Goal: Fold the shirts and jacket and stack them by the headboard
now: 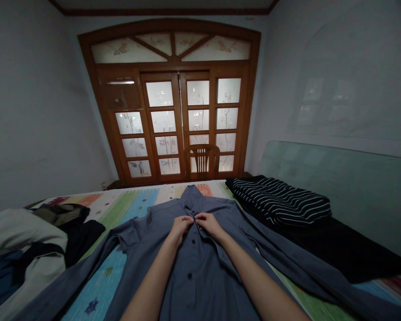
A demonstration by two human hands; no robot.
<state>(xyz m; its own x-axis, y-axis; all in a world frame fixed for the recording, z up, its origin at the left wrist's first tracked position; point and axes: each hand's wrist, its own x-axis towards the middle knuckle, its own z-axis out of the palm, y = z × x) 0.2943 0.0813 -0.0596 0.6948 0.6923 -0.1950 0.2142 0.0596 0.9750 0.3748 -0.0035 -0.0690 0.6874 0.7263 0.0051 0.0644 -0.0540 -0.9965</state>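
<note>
Bedspread (127, 200) w/ shirt (203, 276) in both hands (181, 225) (210, 223)

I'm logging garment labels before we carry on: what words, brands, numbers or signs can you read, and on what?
No readable text anywhere in view.
Blue-gray shirt: no lettering or label readable.
Striped garment: stripes only.
Glass doors: plant drawings, no readable words.
Faint marks high on the wall: too blurred to read.
</note>
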